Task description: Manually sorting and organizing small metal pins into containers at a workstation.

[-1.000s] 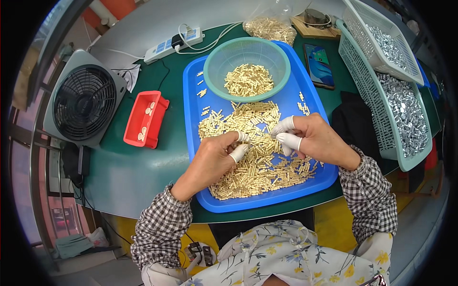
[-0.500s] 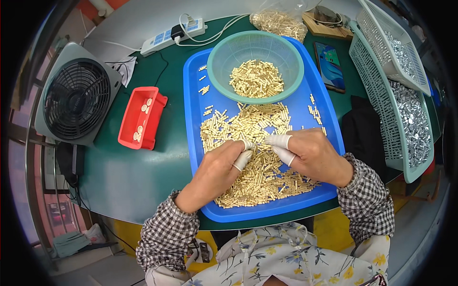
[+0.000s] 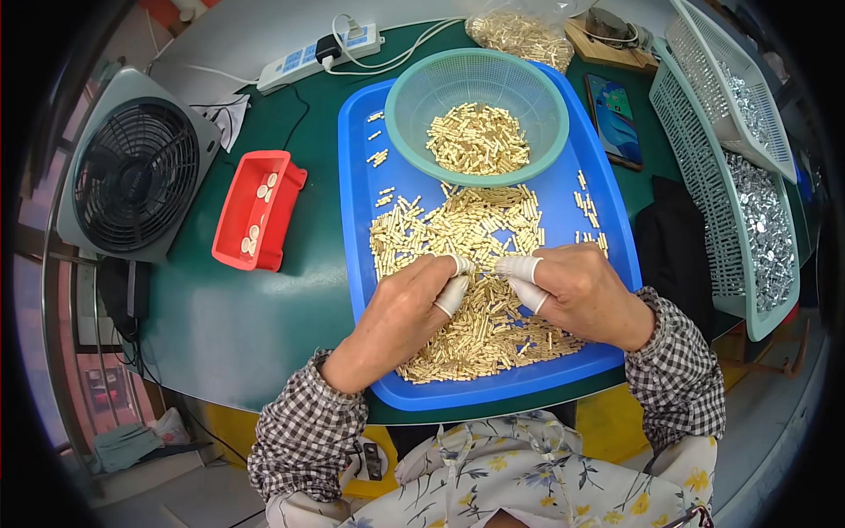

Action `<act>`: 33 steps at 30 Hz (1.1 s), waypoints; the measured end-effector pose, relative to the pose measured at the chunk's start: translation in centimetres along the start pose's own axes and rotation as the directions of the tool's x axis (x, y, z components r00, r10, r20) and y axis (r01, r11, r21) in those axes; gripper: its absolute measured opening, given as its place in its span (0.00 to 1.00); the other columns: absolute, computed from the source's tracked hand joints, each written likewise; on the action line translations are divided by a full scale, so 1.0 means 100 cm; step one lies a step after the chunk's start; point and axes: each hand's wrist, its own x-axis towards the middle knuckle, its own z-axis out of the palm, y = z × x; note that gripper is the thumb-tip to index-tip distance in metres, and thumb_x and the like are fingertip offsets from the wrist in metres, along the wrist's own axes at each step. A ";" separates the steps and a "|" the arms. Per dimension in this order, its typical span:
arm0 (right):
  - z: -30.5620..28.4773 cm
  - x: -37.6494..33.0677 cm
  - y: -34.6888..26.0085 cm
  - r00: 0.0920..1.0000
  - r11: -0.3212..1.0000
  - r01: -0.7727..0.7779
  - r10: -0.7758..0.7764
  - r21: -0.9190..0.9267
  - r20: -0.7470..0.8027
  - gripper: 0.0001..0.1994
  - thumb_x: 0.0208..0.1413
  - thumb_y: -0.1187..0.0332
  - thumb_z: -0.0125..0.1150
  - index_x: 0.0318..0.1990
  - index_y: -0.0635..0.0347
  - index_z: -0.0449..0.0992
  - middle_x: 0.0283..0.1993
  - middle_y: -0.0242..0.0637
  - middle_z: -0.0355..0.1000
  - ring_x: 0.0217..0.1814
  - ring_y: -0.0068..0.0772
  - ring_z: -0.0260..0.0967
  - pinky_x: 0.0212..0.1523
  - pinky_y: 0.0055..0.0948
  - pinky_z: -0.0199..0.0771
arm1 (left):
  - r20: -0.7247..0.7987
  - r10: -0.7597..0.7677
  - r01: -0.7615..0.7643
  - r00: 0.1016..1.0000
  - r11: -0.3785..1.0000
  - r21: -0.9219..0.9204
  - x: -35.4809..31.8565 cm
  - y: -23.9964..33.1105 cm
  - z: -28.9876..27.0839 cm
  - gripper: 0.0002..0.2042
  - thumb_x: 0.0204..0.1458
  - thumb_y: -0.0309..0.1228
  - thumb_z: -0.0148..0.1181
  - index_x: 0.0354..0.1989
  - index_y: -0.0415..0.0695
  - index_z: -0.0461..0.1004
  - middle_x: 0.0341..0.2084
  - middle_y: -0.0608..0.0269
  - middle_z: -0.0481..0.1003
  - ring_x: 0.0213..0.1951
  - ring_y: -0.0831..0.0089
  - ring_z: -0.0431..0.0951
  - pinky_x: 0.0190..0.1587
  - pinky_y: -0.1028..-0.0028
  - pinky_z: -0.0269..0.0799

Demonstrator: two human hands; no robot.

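Observation:
Many small brass-coloured pins (image 3: 458, 343) lie heaped in a blue tray (image 3: 356, 176). My left hand (image 3: 400, 304) is over the heap, its thumb and finger in white finger cots pinched together. Facing it, my right hand (image 3: 590, 295) makes the same kind of pinch, also in white finger cots. The two sets of fingertips are a short gap apart, just above the pins. Whatever sits between the fingers is too small to make out. At the tray's far end, a green mesh basket (image 3: 405, 132) holds more of the pins (image 3: 480, 141).
To the left are a red bin (image 3: 282, 207) with several pale round discs and a fan (image 3: 132, 180). A power strip (image 3: 290, 66), a bag of pins (image 3: 519, 40) and a phone (image 3: 613, 119) lie farther back. Baskets of silvery parts (image 3: 759, 233) stand at right, beside black cloth (image 3: 673, 251).
The gap between my fingertips is slightly wider, with my right fingertips a little farther right and lower. Both hands remain pinched over the heap. The whole view has shifted slightly.

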 end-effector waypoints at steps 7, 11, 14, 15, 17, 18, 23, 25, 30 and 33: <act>-0.001 -0.003 0.000 0.998 0.998 -0.010 0.013 -0.055 0.054 0.14 0.42 0.78 0.62 0.41 0.63 0.75 0.21 0.40 0.69 0.20 0.37 0.69 0.20 0.31 0.66 | 0.004 -0.033 0.033 0.999 0.999 -0.012 -0.002 0.000 0.002 0.08 0.47 0.21 0.59 0.36 0.37 0.70 0.26 0.53 0.72 0.26 0.60 0.74 0.27 0.69 0.69; -0.005 -0.004 -0.001 0.998 0.998 -0.008 0.012 -0.068 0.061 0.14 0.42 0.78 0.62 0.41 0.63 0.75 0.21 0.40 0.69 0.20 0.38 0.69 0.20 0.31 0.66 | -0.022 -0.045 0.044 0.999 0.998 -0.038 -0.001 0.001 0.005 0.10 0.47 0.21 0.60 0.39 0.38 0.73 0.27 0.59 0.74 0.23 0.75 0.73 0.25 0.78 0.69; -0.008 -0.005 -0.001 0.997 0.997 0.005 0.000 -0.075 0.076 0.14 0.42 0.78 0.62 0.40 0.63 0.75 0.21 0.41 0.70 0.21 0.38 0.69 0.20 0.32 0.67 | -0.025 -0.078 0.076 0.997 0.995 -0.060 -0.001 0.002 0.006 0.09 0.48 0.21 0.60 0.39 0.38 0.73 0.27 0.62 0.75 0.23 0.79 0.73 0.25 0.80 0.69; -0.009 -0.006 -0.001 0.997 0.997 0.004 0.001 -0.076 0.074 0.14 0.42 0.78 0.62 0.40 0.63 0.75 0.21 0.41 0.70 0.21 0.38 0.69 0.20 0.32 0.67 | -0.026 -0.101 0.098 0.995 0.990 -0.106 -0.001 0.002 0.007 0.09 0.49 0.21 0.59 0.39 0.38 0.73 0.27 0.63 0.75 0.23 0.80 0.73 0.25 0.81 0.69; -0.008 -0.009 0.000 0.999 0.998 0.009 -0.007 -0.061 0.038 0.13 0.43 0.78 0.61 0.40 0.64 0.75 0.21 0.41 0.70 0.21 0.39 0.70 0.20 0.32 0.67 | -0.024 -0.147 0.140 0.989 0.970 -0.196 0.002 0.005 0.007 0.08 0.51 0.21 0.57 0.40 0.37 0.73 0.27 0.65 0.75 0.24 0.81 0.74 0.25 0.82 0.71; -0.009 -0.010 0.001 1.000 0.998 0.012 -0.011 -0.054 0.020 0.13 0.43 0.78 0.61 0.40 0.64 0.75 0.21 0.41 0.70 0.21 0.39 0.70 0.21 0.32 0.68 | -0.023 -0.145 0.138 0.989 0.971 -0.197 0.002 0.007 0.006 0.08 0.51 0.21 0.57 0.40 0.37 0.73 0.27 0.65 0.75 0.24 0.81 0.74 0.25 0.82 0.71; -0.008 -0.014 -0.003 1.000 0.999 0.011 -0.010 -0.031 0.023 0.13 0.45 0.78 0.60 0.41 0.64 0.73 0.21 0.42 0.70 0.22 0.40 0.70 0.21 0.33 0.68 | 0.322 -0.520 0.586 0.791 0.496 -0.641 0.006 0.023 -0.001 0.08 0.53 0.22 0.54 0.42 0.36 0.71 0.27 0.64 0.74 0.25 0.79 0.75 0.25 0.81 0.74; -0.008 -0.014 -0.004 0.998 0.999 -0.019 0.017 0.038 0.065 0.13 0.48 0.76 0.59 0.42 0.63 0.72 0.22 0.42 0.70 0.22 0.39 0.71 0.21 0.32 0.69 | 0.310 -0.448 0.524 0.839 0.510 -0.682 0.005 0.026 0.001 0.09 0.54 0.22 0.53 0.43 0.36 0.70 0.27 0.62 0.74 0.26 0.78 0.75 0.25 0.80 0.75; -0.020 -0.005 -0.015 0.911 0.946 -0.282 0.211 0.160 0.355 0.10 0.53 0.74 0.56 0.44 0.63 0.70 0.23 0.41 0.72 0.21 0.34 0.72 0.20 0.28 0.69 | 0.365 -0.408 0.534 0.837 0.464 -0.706 0.004 0.034 0.000 0.09 0.55 0.21 0.52 0.43 0.34 0.70 0.28 0.62 0.73 0.28 0.79 0.75 0.29 0.80 0.75; -0.017 -0.009 -0.011 0.954 0.933 -0.235 0.168 0.272 0.248 0.10 0.55 0.75 0.55 0.44 0.63 0.70 0.24 0.39 0.72 0.20 0.31 0.73 0.19 0.26 0.70 | 0.365 -0.399 0.529 0.841 0.466 -0.709 0.005 0.037 -0.002 0.09 0.55 0.21 0.52 0.44 0.34 0.70 0.29 0.61 0.74 0.28 0.78 0.76 0.31 0.80 0.76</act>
